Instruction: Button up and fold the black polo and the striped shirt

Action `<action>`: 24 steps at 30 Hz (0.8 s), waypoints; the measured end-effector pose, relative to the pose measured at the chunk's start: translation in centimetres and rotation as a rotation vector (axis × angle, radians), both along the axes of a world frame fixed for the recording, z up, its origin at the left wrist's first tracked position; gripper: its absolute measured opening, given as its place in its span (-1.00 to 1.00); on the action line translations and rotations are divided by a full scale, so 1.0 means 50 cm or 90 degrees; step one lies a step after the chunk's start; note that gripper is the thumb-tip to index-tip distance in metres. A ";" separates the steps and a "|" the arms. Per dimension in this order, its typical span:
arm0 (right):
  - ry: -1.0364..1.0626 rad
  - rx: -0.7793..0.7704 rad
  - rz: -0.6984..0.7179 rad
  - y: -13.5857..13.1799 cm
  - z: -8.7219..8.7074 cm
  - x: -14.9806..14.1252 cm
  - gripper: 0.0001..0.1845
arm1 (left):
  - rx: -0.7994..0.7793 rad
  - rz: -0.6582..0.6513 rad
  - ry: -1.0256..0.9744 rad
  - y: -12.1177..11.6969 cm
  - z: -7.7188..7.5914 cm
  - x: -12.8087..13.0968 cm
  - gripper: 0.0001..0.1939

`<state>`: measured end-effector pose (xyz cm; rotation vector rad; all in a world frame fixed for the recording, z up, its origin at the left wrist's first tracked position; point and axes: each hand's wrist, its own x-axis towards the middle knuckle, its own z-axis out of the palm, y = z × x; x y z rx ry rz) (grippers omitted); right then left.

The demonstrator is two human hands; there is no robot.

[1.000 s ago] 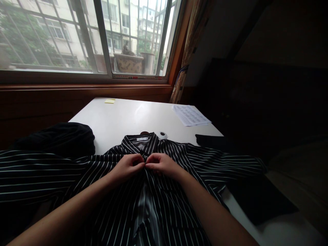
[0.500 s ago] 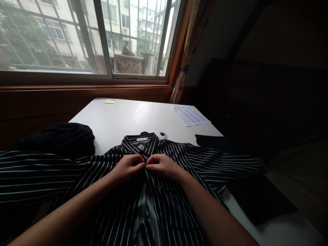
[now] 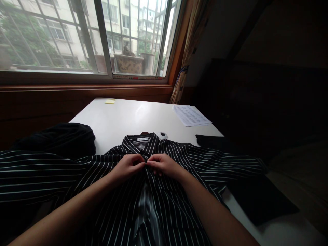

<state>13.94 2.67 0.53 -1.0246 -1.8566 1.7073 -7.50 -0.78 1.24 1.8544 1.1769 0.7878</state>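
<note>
A black shirt (image 3: pixel 171 194) with white stripes lies spread front up, its collar toward the window and its sleeves out to both sides. My left hand (image 3: pixel 131 165) pinches the front edge just below the collar. Close against it, my right hand (image 3: pixel 162 164) pinches the other front edge, fingertips nearly touching the left ones. Whatever button sits between the fingers is too small to make out. Below the hands the shirt front gapes and shows a grey inside.
Under the shirt is a white table (image 3: pixel 138 114). Bunched dark cloth (image 3: pixel 61 138) lies at left, a flat dark cloth (image 3: pixel 261 200) at right. Printed sheets (image 3: pixel 191 115) and a yellow sticky note (image 3: pixel 110 101) lie farther back. A small white round object (image 3: pixel 162 136) sits by the collar.
My right hand has shifted very slightly, its lower fingers a little more curled into view. The left hand and the shirt stay nearly the same.
</note>
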 end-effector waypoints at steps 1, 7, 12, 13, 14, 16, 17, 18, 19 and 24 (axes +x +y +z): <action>0.002 0.000 0.000 0.000 0.000 0.000 -0.64 | 0.000 0.001 0.000 0.000 0.000 0.000 -0.79; -0.017 0.017 -0.001 -0.005 0.004 0.000 -0.71 | -0.008 0.000 0.005 -0.002 0.004 0.001 -0.77; -0.030 0.009 -0.003 -0.006 0.008 -0.001 -0.72 | -0.008 -0.002 -0.007 0.000 0.000 0.002 -0.78; -0.027 0.007 -0.005 -0.005 0.008 -0.002 -0.71 | -0.011 -0.004 -0.010 0.000 -0.001 0.002 -0.78; -0.022 0.005 -0.009 -0.004 0.007 -0.002 -0.70 | -0.012 -0.005 -0.012 0.000 -0.001 0.001 -0.78; -0.011 0.006 -0.020 -0.001 0.002 -0.003 -0.68 | -0.007 -0.004 -0.010 0.000 -0.001 0.001 -0.78; -0.007 0.009 -0.029 0.000 0.000 -0.003 -0.68 | -0.002 -0.002 -0.007 0.000 0.000 0.001 -0.78; -0.005 0.016 -0.040 0.001 -0.003 -0.003 -0.68 | 0.003 -0.001 -0.002 0.000 0.000 0.001 -0.78; -0.005 0.026 -0.052 0.002 -0.006 -0.004 -0.68 | 0.010 0.000 0.004 0.000 0.001 0.001 -0.78; -0.050 0.122 -0.091 0.004 -0.013 -0.003 -0.69 | 0.067 0.004 0.046 0.001 0.000 0.001 -0.80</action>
